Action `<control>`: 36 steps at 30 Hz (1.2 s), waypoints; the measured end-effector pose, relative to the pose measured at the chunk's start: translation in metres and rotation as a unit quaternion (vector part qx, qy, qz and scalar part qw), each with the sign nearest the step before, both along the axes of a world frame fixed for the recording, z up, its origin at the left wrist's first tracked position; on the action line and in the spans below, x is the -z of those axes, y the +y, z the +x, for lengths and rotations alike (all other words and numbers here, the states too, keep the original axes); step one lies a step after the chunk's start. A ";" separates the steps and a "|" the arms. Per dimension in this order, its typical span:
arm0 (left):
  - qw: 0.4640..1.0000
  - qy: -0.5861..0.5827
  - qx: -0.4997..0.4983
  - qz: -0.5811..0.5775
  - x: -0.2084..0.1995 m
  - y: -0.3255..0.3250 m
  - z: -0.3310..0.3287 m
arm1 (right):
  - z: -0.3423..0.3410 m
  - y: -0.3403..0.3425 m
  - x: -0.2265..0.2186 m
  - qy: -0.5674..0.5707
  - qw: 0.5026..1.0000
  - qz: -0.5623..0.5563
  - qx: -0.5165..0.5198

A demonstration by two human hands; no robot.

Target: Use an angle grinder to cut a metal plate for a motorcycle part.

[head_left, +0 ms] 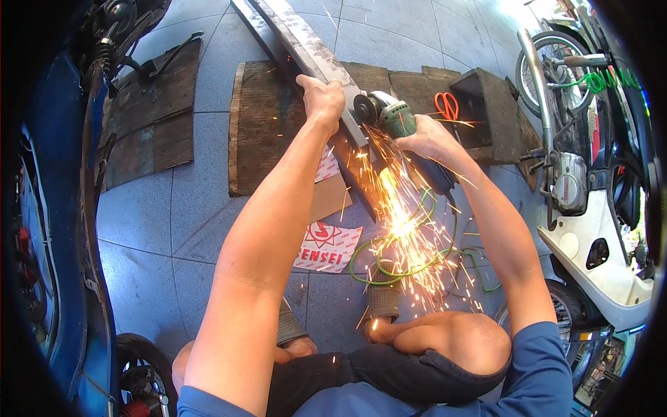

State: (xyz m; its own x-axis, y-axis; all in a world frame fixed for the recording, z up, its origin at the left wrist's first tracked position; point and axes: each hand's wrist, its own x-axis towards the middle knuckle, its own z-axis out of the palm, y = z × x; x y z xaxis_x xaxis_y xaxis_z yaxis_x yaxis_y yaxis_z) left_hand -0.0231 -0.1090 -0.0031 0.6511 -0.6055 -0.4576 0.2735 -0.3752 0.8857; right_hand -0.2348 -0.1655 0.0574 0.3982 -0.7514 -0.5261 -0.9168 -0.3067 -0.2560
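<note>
A long grey metal bar (299, 38) lies slanted across a wooden board (267, 128) on the tiled floor. My left hand (321, 97) presses down on the bar near its middle. My right hand (427, 139) grips a green angle grinder (396, 118) whose disc (366, 108) touches the bar's edge just right of my left hand. A stream of orange sparks (399, 222) flies back toward my knees and sandalled feet. The grinder's green cable (379, 267) coils on the floor under the sparks.
A white motorbike (590, 194) stands at the right, a blue vehicle (62, 208) at the left. An open wooden box (490, 111) with orange-handled scissors (448, 104) sits beyond my right hand. Another wooden board (153, 115) lies at left. Printed cardboard (326, 247) lies near my feet.
</note>
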 end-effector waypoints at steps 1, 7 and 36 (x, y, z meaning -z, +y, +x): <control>1.000 -0.002 -0.002 -0.005 0.002 0.000 0.003 | 0.003 0.001 -0.001 -0.006 1.000 0.007 0.012; 1.000 -0.010 -0.002 -0.007 -0.001 0.002 0.002 | 0.005 0.003 -0.004 0.010 1.000 -0.001 0.009; 1.000 -0.010 -0.002 -0.018 0.003 0.001 0.008 | 0.012 -0.001 0.000 -0.006 1.000 0.017 -0.004</control>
State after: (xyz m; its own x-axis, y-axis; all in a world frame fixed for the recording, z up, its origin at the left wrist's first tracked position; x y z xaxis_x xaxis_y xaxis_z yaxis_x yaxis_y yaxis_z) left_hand -0.0148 -0.1076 -0.0063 0.6631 -0.6182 -0.4220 0.2568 -0.3417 0.9040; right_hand -0.2230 -0.1667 0.0570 0.4101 -0.7303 -0.5463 -0.9113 -0.3051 -0.2764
